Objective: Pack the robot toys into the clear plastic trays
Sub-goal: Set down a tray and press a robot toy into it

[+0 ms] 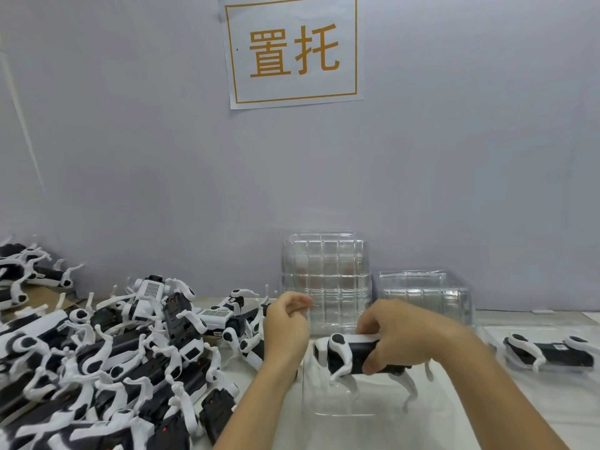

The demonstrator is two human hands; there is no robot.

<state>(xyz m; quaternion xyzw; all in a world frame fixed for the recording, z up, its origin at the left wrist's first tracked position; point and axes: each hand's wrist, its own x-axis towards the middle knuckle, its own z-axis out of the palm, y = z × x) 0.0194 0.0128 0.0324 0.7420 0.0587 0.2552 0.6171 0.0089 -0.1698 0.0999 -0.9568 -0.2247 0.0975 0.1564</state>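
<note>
The right hand (389,339) is gripping a robot toy (354,355) above a clear tray (341,407) at six o'clock, the left hand (285,323) is pinching its rim, one packed toy (548,352) is lying at three o'clock, and a large pile (107,355) is waiting at nine o'clock.

Counted items — two stacks of clear trays (326,280), one paper sign (293,50), one robot toy (354,355) held, one packed toy (548,352), one uncounted toy pile (97,362) — too tangled.
</note>
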